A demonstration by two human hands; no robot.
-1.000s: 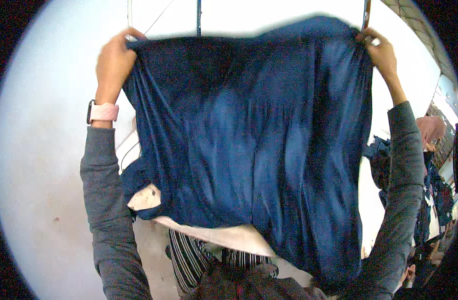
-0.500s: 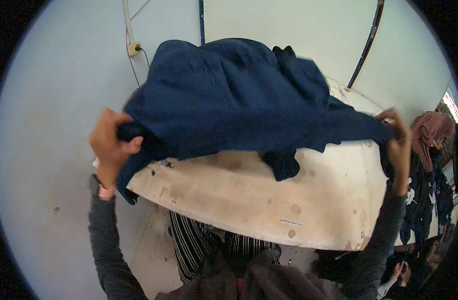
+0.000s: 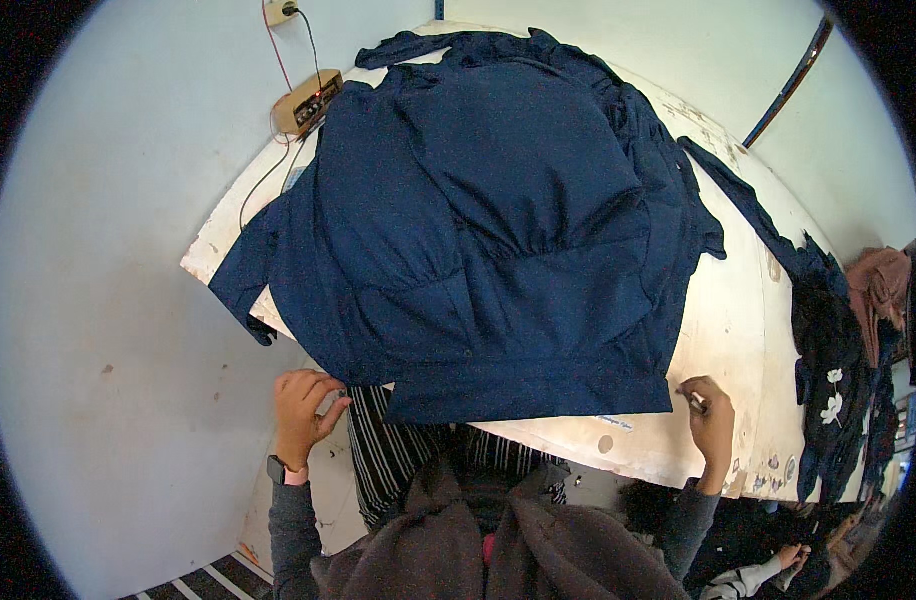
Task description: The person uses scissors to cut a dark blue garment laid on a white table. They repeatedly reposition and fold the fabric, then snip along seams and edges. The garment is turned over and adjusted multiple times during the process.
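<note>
A dark blue jacket (image 3: 538, 190) lies spread on the pale table (image 3: 728, 330), its band-like hem toward me and hanging a little past the near edge. Gathers run across its middle, and one sleeve (image 3: 246, 265) droops at the table's left corner. Just off the hem's left end is my left hand (image 3: 303, 412), fingers curled and thumb apart, with no cloth in it. My right hand (image 3: 713, 415) is to the right of the hem, not on the cloth. Its fingers are closed round a small pale thing that I cannot make out.
At the table's back left sits a tan box (image 3: 308, 103) with cables, near a wall socket (image 3: 280, 12). Dark clothes (image 3: 828, 350) with white flower shapes lie along the right side, beside a brown cloth (image 3: 878, 285). Another person's hands (image 3: 793, 555) show at lower right.
The jacket, held up and stretched between both hands before, now lies flat on the table. Both hands have let it go and come down and inward.
</note>
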